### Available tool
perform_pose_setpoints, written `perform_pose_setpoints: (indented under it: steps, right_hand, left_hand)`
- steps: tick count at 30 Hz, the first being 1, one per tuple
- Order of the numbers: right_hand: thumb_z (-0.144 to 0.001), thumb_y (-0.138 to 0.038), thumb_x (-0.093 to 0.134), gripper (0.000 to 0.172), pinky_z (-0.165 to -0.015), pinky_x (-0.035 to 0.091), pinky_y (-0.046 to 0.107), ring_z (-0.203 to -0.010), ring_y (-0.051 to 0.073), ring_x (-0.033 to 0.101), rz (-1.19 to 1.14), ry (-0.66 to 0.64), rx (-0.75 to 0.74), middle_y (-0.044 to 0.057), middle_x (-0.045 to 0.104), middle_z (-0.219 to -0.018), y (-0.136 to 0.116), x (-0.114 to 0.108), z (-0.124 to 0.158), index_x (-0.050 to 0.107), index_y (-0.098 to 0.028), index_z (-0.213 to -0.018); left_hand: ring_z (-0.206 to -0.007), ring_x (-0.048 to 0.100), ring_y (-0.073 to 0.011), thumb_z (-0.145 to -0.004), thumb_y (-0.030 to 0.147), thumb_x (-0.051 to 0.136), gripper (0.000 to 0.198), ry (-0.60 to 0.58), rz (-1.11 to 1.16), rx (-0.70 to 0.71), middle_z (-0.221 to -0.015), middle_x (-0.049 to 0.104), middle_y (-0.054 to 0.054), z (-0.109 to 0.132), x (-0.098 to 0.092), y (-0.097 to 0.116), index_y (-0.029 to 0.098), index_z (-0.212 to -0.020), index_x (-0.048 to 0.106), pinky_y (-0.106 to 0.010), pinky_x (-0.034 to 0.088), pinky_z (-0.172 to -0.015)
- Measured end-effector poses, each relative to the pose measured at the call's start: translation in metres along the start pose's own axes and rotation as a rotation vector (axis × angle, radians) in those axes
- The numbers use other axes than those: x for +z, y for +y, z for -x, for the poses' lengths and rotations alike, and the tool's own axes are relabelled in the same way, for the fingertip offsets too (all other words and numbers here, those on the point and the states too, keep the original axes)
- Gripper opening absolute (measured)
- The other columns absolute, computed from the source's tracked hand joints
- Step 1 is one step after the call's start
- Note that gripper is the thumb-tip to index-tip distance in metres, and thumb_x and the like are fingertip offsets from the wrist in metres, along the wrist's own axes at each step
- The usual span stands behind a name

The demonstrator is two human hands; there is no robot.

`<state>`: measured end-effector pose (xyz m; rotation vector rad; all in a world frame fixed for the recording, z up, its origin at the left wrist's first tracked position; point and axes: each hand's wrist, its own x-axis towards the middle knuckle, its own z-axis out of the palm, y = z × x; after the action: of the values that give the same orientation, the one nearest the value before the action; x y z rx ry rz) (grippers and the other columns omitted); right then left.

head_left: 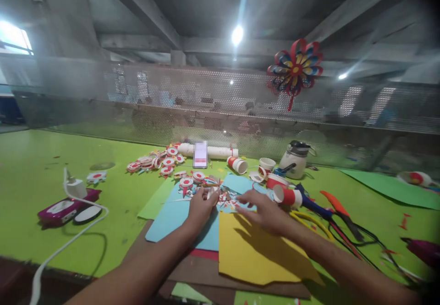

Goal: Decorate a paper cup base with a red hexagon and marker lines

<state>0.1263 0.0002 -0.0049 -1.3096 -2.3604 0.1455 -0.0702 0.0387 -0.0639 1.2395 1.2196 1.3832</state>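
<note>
Both my hands reach forward over coloured paper sheets on a green table (30, 181). My left hand (202, 207) rests on the blue sheet (172, 218), fingers curled around a small pale piece I cannot make out. My right hand (264, 211) lies above the yellow sheet (250, 250), fingers stretched toward red and white paper scraps (225, 198). A red-banded paper cup (288, 196) lies on its side just right of that hand.
Several red and white paper rosettes (158, 162) lie behind, with a phone (200, 154) leaning on a white tube (220, 151). More cups (238, 164), a white jug (294, 159), scissors (340, 213), a charger with cable (75, 188) and a paper pinwheel (295, 69) on the mesh fence.
</note>
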Motion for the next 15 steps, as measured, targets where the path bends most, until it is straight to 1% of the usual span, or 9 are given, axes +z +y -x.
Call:
perform_pose_setpoints:
  steps: [1, 2, 3, 5, 8, 10, 13, 15]
  right_hand:
    - [-0.086, -0.034, 0.061, 0.028, -0.086, 0.049, 0.036, -0.097, 0.023, 0.061, -0.009, -0.024, -0.037, 0.009, 0.067, -0.103, -0.005, 0.006, 0.016, 0.066, -0.018, -0.109]
    - [-0.085, -0.035, 0.063, 0.030, -0.088, 0.049, 0.037, -0.102, 0.024, 0.059, -0.014, -0.040, -0.066, 0.008, 0.065, -0.108, -0.010, 0.011, 0.029, 0.064, -0.021, -0.111]
    - [-0.085, -0.036, 0.063, 0.029, -0.089, 0.048, 0.039, -0.105, 0.025, 0.057, -0.003, -0.044, -0.091, 0.009, 0.064, -0.111, -0.013, 0.015, 0.039, 0.063, -0.022, -0.111]
    - [-0.087, -0.035, 0.061, 0.023, -0.088, 0.047, 0.041, -0.105, 0.026, 0.054, 0.031, -0.041, -0.131, 0.009, 0.062, -0.111, -0.016, 0.021, 0.048, 0.063, -0.023, -0.106]
    - [-0.090, -0.034, 0.057, 0.017, -0.088, 0.045, 0.043, -0.104, 0.026, 0.051, 0.054, -0.026, -0.150, 0.010, 0.060, -0.108, -0.017, 0.028, 0.047, 0.061, -0.021, -0.101]
    - [-0.091, -0.033, 0.055, 0.016, -0.088, 0.044, 0.044, -0.103, 0.026, 0.050, 0.059, -0.020, -0.161, 0.010, 0.059, -0.107, -0.017, 0.032, 0.042, 0.061, -0.020, -0.099]
    - [-0.092, -0.034, 0.053, 0.019, -0.090, 0.042, 0.045, -0.105, 0.027, 0.048, 0.060, -0.008, -0.177, 0.011, 0.058, -0.107, -0.018, 0.036, 0.036, 0.062, -0.017, -0.095]
    - [-0.092, -0.036, 0.054, 0.020, -0.092, 0.041, 0.045, -0.106, 0.027, 0.047, 0.054, 0.002, -0.183, 0.011, 0.058, -0.108, -0.019, 0.037, 0.035, 0.062, -0.017, -0.093]
  left_hand:
    - [-0.052, 0.052, -0.0120, -0.067, 0.054, 0.069, 0.041, -0.008, -0.024, 0.019, -0.061, 0.058, 0.001, 0.001, 0.000, 0.000, 0.017, -0.079, 0.057, -0.024, 0.041, -0.049]
    - [-0.052, 0.052, -0.0119, -0.068, 0.054, 0.068, 0.040, -0.015, -0.048, 0.031, -0.062, 0.058, 0.001, 0.002, -0.001, -0.001, 0.017, -0.080, 0.057, -0.024, 0.041, -0.049]
    - [-0.052, 0.053, -0.0120, -0.069, 0.054, 0.067, 0.040, -0.025, -0.070, 0.033, -0.062, 0.059, 0.001, 0.002, -0.001, 0.000, 0.017, -0.081, 0.056, -0.024, 0.042, -0.049]
    - [-0.052, 0.054, -0.0126, -0.069, 0.054, 0.067, 0.039, -0.050, -0.118, 0.021, -0.061, 0.060, 0.000, 0.001, -0.001, 0.003, 0.017, -0.079, 0.056, -0.024, 0.043, -0.049]
    - [-0.048, 0.053, -0.0136, -0.065, 0.053, 0.070, 0.039, -0.126, -0.195, 0.006, -0.054, 0.058, 0.000, -0.005, 0.000, 0.017, 0.017, -0.066, 0.056, -0.025, 0.041, -0.045]
    - [-0.049, 0.052, -0.0139, -0.064, 0.052, 0.071, 0.038, -0.174, -0.234, 0.048, -0.051, 0.057, 0.000, -0.011, 0.003, 0.030, 0.016, -0.062, 0.057, -0.024, 0.039, -0.046]
    - [-0.061, 0.056, -0.0157, -0.062, 0.048, 0.074, 0.037, -0.190, -0.260, 0.149, -0.063, 0.062, -0.001, -0.016, 0.014, 0.043, 0.016, -0.074, 0.062, -0.024, 0.040, -0.053]
    - [-0.066, 0.057, -0.0167, -0.065, 0.048, 0.072, 0.039, -0.214, -0.260, 0.204, -0.069, 0.063, -0.001, -0.014, 0.024, 0.043, 0.015, -0.084, 0.062, -0.026, 0.042, -0.059]
